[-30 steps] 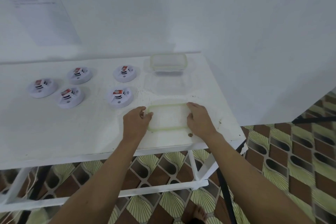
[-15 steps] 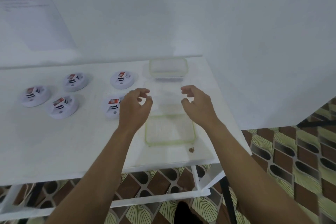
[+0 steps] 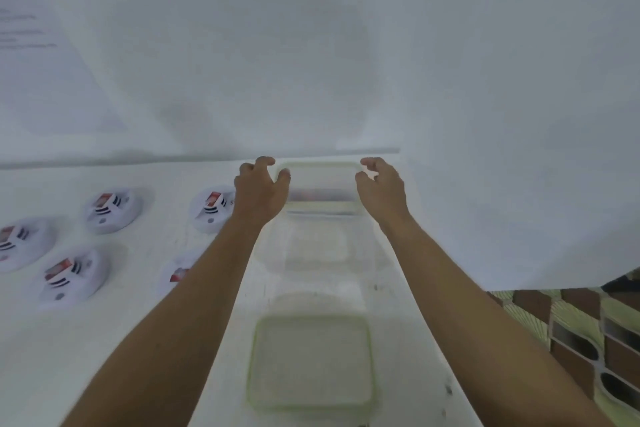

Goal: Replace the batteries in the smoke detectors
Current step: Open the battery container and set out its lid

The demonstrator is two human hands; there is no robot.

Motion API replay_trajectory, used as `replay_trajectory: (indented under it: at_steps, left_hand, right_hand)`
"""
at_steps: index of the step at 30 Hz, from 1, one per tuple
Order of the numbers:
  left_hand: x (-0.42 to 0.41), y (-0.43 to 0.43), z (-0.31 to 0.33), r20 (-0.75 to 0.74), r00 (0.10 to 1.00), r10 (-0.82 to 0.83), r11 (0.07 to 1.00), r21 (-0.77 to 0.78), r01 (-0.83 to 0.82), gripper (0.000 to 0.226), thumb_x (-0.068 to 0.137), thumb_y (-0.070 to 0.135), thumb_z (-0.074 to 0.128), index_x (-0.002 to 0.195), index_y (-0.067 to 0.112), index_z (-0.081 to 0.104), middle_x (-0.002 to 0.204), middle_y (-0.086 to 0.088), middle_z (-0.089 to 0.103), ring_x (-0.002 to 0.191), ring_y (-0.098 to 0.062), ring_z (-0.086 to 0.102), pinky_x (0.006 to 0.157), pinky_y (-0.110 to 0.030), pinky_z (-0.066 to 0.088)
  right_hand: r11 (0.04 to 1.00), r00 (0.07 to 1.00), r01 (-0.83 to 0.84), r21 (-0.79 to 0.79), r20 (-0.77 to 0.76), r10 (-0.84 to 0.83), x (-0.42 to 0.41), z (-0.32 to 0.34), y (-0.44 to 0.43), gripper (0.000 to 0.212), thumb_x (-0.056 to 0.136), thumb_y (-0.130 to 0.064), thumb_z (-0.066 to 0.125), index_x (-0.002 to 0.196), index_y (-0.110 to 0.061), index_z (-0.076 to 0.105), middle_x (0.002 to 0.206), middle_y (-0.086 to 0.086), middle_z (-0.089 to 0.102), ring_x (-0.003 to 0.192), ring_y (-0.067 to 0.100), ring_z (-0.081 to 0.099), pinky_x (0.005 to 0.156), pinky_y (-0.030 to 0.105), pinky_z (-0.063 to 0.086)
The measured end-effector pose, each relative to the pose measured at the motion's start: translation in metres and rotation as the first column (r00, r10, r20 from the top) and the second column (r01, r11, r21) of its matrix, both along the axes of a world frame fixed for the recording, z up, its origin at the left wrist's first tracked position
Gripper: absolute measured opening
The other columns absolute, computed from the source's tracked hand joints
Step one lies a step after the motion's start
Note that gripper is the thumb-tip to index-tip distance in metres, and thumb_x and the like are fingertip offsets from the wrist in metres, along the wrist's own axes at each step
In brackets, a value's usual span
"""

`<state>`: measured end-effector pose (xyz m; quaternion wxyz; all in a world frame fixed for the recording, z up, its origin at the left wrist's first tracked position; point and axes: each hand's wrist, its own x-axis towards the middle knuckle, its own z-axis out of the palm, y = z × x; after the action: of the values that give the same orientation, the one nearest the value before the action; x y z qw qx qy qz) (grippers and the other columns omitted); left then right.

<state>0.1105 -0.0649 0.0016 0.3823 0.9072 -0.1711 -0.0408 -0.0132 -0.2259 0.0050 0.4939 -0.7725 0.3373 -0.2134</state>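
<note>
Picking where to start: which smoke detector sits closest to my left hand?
The rightmost smoke detector in the back row, right beside the left hand. The other four lie further left or nearer the front of the table.

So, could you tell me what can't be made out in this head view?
- Contents of the far container: head view, a blurred reddish smear.
- Whether left hand and right hand grip it: motion blur.
- Nearest smoke detector: mostly behind the left forearm.
- Leftmost smoke detector: cut by the left edge.
- Wall sheet text: too blurred.
</note>
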Motion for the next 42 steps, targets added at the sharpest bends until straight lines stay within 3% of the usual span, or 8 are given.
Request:
replay_trajectory:
  at_steps: [4,8,13,24,27,30,39,42]
  left_hand:
    - [0.019,-0.018,-0.009,-0.171,0.985,-0.014,1.000,0.009,0.016,0.052,0.100,0.053,0.039,0.142,0.022,0.041,0.136,-0.016,0.047,0.124,-0.033,0.048,0.094,-0.039,0.037]
    - [0.031,-0.027,-0.016,-0.220,0.975,-0.031,0.999,-0.043,0.022,0.045,0.100,0.052,0.040,0.122,0.017,0.057,0.114,-0.003,0.058,0.106,-0.024,0.053,0.084,-0.033,0.038]
    - [0.043,-0.030,-0.026,-0.274,0.959,-0.078,0.986,-0.161,0.034,0.036,0.099,0.054,0.042,0.114,0.025,0.057,0.115,0.002,0.059,0.105,-0.020,0.055,0.084,-0.035,0.042]
    - [0.048,-0.032,-0.027,-0.133,0.988,-0.083,0.994,-0.084,0.073,0.045,0.097,0.053,0.047,0.133,0.027,0.055,0.136,0.001,0.051,0.126,-0.022,0.048,0.098,-0.031,0.036]
    - [0.050,-0.029,-0.022,-0.028,0.970,-0.241,0.970,-0.049,0.239,0.056,0.091,0.054,0.059,0.141,0.032,0.049,0.150,0.004,0.039,0.139,-0.015,0.034,0.112,-0.031,0.027]
    - [0.048,-0.030,-0.015,-0.006,0.931,-0.366,0.931,0.006,0.366,0.059,0.086,0.052,0.068,0.139,0.031,0.052,0.143,0.011,0.046,0.126,-0.003,0.039,0.101,-0.022,0.028]
    - [0.036,-0.056,-0.004,0.004,1.000,-0.008,0.988,0.157,0.007,0.073,0.078,0.069,0.065,0.120,0.011,0.050,0.120,-0.007,0.056,0.111,-0.025,0.055,0.083,-0.034,0.039]
    - [0.028,-0.064,-0.001,0.001,1.000,-0.026,0.971,0.236,0.025,0.078,0.082,0.070,0.058,0.123,0.005,0.043,0.118,-0.012,0.060,0.109,-0.032,0.058,0.080,-0.035,0.039]
  right_hand:
    - [0.988,0.985,-0.090,0.123,-0.137,0.107,0.030,-0.007,-0.019,0.049,0.105,-0.032,0.040,0.151,-0.016,0.038,0.153,0.009,0.041,0.139,0.027,0.041,0.111,0.036,0.033]
    - [0.979,0.970,-0.151,0.138,-0.169,0.174,0.044,-0.016,-0.026,0.042,0.107,-0.037,0.036,0.141,-0.014,0.044,0.134,0.010,0.054,0.109,0.023,0.051,0.091,0.032,0.040]
    - [0.985,0.979,-0.142,0.101,-0.134,0.155,0.057,-0.024,-0.035,0.038,0.106,-0.036,0.036,0.129,-0.011,0.053,0.118,0.006,0.060,0.104,0.021,0.054,0.086,0.031,0.040]
    - [0.987,0.981,-0.137,0.087,-0.128,0.148,0.063,-0.027,-0.039,0.037,0.106,-0.038,0.038,0.124,-0.013,0.058,0.111,0.000,0.060,0.107,0.022,0.056,0.088,0.031,0.041]
    - [0.986,0.978,-0.150,0.076,-0.132,0.159,0.064,-0.024,-0.041,0.038,0.105,-0.038,0.039,0.129,-0.016,0.059,0.120,0.001,0.062,0.116,0.023,0.057,0.096,0.033,0.043]
    - [0.989,0.981,-0.138,0.049,-0.129,0.143,0.064,-0.022,-0.043,0.043,0.105,-0.038,0.040,0.141,-0.017,0.053,0.142,0.003,0.056,0.131,0.023,0.050,0.109,0.034,0.038]
    - [0.987,1.000,-0.010,0.163,-0.004,0.010,0.066,-0.026,-0.040,0.047,0.101,-0.031,0.045,0.144,-0.013,0.040,0.141,0.004,0.050,0.123,0.022,0.052,0.098,0.032,0.042]
    - [0.971,0.998,-0.057,0.233,-0.024,0.064,0.071,-0.029,-0.040,0.056,0.104,-0.035,0.041,0.156,-0.019,0.024,0.151,0.008,0.043,0.135,0.027,0.046,0.110,0.040,0.040]
